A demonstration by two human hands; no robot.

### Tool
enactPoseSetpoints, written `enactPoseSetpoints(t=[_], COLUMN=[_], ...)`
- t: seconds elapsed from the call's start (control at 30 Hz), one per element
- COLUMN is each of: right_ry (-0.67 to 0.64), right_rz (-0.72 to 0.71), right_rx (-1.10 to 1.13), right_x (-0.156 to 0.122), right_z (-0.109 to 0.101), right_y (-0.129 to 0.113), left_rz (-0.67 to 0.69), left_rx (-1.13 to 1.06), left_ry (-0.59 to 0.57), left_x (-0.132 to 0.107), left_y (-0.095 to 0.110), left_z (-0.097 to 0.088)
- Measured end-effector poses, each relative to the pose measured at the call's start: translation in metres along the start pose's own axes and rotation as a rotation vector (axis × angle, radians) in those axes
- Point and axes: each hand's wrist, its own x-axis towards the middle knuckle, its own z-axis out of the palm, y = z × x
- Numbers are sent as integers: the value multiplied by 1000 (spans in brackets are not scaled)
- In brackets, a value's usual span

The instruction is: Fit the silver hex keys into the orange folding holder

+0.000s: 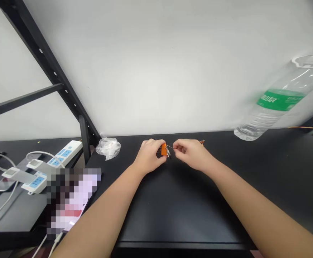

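My left hand (150,156) is closed around a small orange hex key holder (164,149), with several slanted metal keys showing on its right side. My right hand (190,152) faces it a short way to the right, its fingertips pinching a thin metal hex key (169,146). The far end of this key reaches to the top of the holder; whether it sits in a slot is too small to tell. Behind the right hand, a small orange and dark object (202,142) shows partly, the rest of it hidden by the hand.
A crumpled clear plastic bag (108,148) lies at the back left of the black table (183,215). A large clear bottle (277,100) with a green label stands at the back right. On the left are a black metal frame (51,68), a white power strip (67,152) and cables.
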Motion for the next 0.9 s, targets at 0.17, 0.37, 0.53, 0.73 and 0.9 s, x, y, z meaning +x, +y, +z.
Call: enactPoseSetpoints(t=[0.17,0.37,0.53,0.73,0.9], right_ry=[13,79,146,277,267], right_rz=[-58,-97,81,33,-221], right_rx=[-65,-22,496,454,318], right_x=[0,-2,-1,2,1], right_z=[-3,-10,9,26,26], right_y=[0,-10,-7,-1,-5], left_rz=[4,33,30,49,30], left_rx=[8,19,-53,-105,-116], left_ry=[-20,-48,-54,-24,-8], left_x=[0,0,-1,-2,-2], left_y=[-1,3,3,4,5], left_z=[-2,-4,1,1,0])
